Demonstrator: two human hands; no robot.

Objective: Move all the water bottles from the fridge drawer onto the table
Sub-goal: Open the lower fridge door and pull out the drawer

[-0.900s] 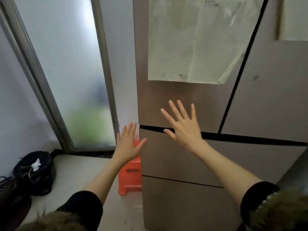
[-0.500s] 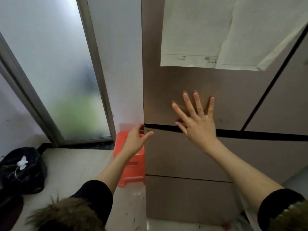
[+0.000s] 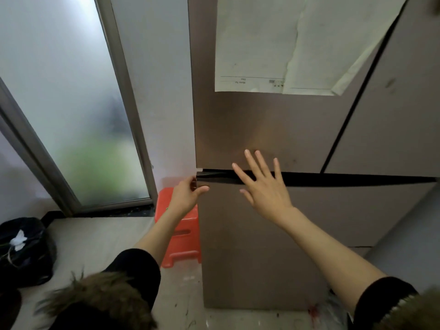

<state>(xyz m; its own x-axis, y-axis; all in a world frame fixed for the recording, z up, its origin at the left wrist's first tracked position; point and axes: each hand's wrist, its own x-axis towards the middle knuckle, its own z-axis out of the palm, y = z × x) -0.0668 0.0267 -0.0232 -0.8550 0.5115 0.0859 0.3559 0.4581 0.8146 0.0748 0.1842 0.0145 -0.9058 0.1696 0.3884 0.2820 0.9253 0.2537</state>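
Observation:
A tall brown fridge (image 3: 262, 129) fills the right half of the view. Its upper drawer front (image 3: 333, 210) sits below a dark horizontal gap. My left hand (image 3: 188, 196) grips the drawer's top left corner, with fingers curled behind the edge and the thumb on the front. My right hand (image 3: 264, 184) hovers flat with fingers spread over the gap, holding nothing. The drawer looks shut or barely cracked at the left. No water bottles and no table are in view.
An orange plastic stool (image 3: 181, 234) stands on the floor against the fridge's left side. A black bag (image 3: 23, 248) lies at the far left. A frosted glass door (image 3: 71, 103) is on the left. Papers (image 3: 285, 44) hang on the fridge door.
My left hand moved right and closed on the drawer's top left corner. My right hand dropped from the upper door to over the gap. The view moved closer to the fridge.

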